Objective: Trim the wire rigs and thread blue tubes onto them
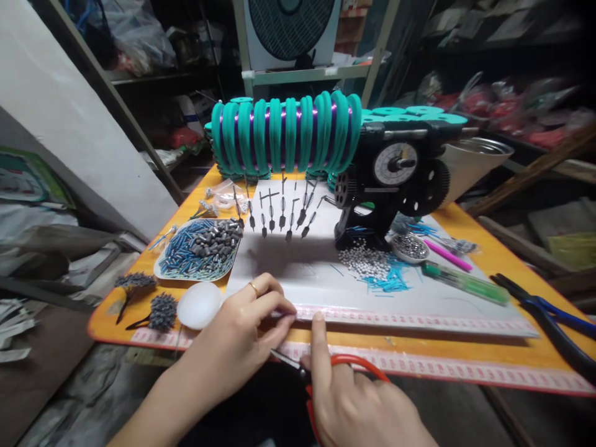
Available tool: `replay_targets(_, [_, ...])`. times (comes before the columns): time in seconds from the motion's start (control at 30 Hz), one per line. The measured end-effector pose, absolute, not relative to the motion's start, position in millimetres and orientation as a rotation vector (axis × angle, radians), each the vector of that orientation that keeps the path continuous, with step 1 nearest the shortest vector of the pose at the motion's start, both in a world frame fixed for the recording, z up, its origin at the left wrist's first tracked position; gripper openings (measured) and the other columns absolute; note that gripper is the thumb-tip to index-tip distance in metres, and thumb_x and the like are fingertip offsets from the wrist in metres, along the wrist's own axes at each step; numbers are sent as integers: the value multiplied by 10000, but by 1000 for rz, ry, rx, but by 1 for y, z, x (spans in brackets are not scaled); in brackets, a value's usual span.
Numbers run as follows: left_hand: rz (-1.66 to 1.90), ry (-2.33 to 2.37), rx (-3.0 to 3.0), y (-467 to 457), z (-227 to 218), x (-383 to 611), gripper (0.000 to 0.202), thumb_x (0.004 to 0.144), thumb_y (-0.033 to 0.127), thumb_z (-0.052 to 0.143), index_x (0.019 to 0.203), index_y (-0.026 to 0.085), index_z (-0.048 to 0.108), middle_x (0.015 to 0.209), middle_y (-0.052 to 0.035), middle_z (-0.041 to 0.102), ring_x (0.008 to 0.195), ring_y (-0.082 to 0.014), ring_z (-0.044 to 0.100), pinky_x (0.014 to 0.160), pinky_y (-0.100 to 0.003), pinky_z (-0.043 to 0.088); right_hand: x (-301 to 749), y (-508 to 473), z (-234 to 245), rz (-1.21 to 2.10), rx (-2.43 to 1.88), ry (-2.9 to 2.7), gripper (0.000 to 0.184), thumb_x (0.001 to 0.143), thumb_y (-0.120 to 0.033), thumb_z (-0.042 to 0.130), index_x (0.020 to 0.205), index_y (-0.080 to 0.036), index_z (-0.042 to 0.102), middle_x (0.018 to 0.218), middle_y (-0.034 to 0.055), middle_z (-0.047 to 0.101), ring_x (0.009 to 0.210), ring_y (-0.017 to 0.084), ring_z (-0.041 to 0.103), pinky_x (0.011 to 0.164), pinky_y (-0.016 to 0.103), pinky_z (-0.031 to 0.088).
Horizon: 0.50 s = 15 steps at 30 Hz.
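My left hand (pixel 251 316), with a ring on one finger, has thumb and fingertips pinched together at the front edge of the white board (pixel 288 273). Whatever lies in that pinch is too small to name. Close by, my right hand (pixel 358 400) holds red-handled scissors (pixel 361 362) in its palm, their metal blades pointing left beneath my left fingers. The right index finger stretches forward, its tip on the pink-and-white measuring strip (pixel 395 321) along the board's edge. A second measuring strip (pixel 419 365) runs along the table's front edge. Left of my left hand sits a round white lid (pixel 200 304).
A black geared machine (pixel 395 161) with teal ringed spools (pixel 286 133) stands behind, small dark swivel-like pieces (pixel 282 214) hanging below. A dish (pixel 161 273) of blue and grey pieces is left. White beads (pixel 363 257), a green cutter (pixel 465 282) and pliers (pixel 549 323) lie right.
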<state>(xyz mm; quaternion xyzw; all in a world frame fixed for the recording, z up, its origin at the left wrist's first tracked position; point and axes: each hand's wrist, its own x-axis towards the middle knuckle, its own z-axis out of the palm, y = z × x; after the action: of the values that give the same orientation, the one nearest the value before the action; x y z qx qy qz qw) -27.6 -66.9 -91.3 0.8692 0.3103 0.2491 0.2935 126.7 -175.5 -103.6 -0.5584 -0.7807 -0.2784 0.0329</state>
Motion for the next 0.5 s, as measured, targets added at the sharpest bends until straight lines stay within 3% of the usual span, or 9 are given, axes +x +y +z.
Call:
replay_targets(0.13, [660,797,2291,-64,-90,-30,129,906,89,549,881,156,656,873,-6,537,651,-74,526,554,-178,415,127,-175,-106,-842,-1706,-2409,533,695,-60,469,1186,86,619,451,-14,474,299,92,465,305,170,358])
replay_targets(0.5, [693,797,2276,-64,-90,-28,131,888,69,545,830,153,627,855,-1,533,637,-73,527,567,-187,422,127,-177,-102,-775,-1758,-2375,492,737,-55,459,1186,41,636,463,-10,506,320,94,491,331,174,361])
